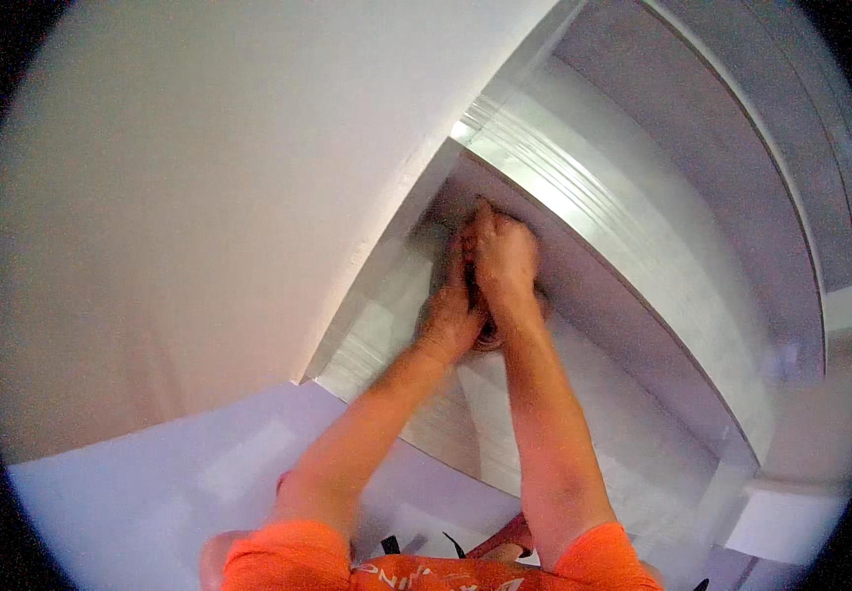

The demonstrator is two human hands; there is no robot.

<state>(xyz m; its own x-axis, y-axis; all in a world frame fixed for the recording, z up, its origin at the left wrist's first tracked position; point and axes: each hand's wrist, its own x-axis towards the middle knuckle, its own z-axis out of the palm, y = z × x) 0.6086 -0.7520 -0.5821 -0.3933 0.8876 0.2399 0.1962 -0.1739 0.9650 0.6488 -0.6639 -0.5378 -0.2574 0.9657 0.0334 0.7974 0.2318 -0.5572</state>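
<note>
Both of my hands are together inside a pale shelf unit [643, 315], close to the corner where its upright board meets a shelf's edge. My right hand [507, 256] is closed, its fingers wrapped over a dark thing I cannot make out. Lower and to the left, my left hand [453, 317] also closes on that dark, round-ended object [488, 338]. Most of the object is hidden by my hands and smeared by motion. The fingertips reach toward the shelf board [583, 251] beyond them.
A large white panel [179, 227] fills the left side, its edge close to my left arm. More curved-looking shelf boards [741, 108] rise at the far right. A bluish-grey floor [189, 512] lies below. A small white block-like thing [779, 527] sits at the lower right.
</note>
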